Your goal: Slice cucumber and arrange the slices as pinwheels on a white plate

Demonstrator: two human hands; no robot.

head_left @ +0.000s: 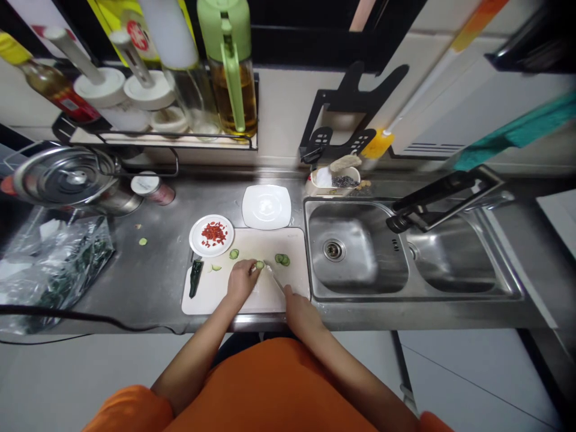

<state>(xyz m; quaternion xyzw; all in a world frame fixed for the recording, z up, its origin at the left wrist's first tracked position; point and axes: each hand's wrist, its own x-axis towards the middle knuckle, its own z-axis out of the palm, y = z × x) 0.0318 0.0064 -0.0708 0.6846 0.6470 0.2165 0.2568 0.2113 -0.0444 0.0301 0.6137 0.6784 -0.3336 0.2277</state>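
My left hand (243, 281) is closed, its fingertips pinching a small pale-green cucumber slice (260, 264) over the cutting board (270, 300). My right hand (302, 312) is wrapped around the handle of a knife (273, 277), whose blade points up and left to that slice. To the right of the blade lie several overlapping cucumber slices (282, 259). More slices (234, 254) and a thin sliver (216, 268) rest left of centre. A dark green cucumber piece (195, 278) lies at the board's left edge.
A white plate (192, 237) of chopped red bits overlaps the board's upper left corner. Behind the board is a square white plate (267, 207). A double sink (360, 252) adjoins on the right. A plastic bag of greens (67, 270) and a steel pot (72, 180) stand left.
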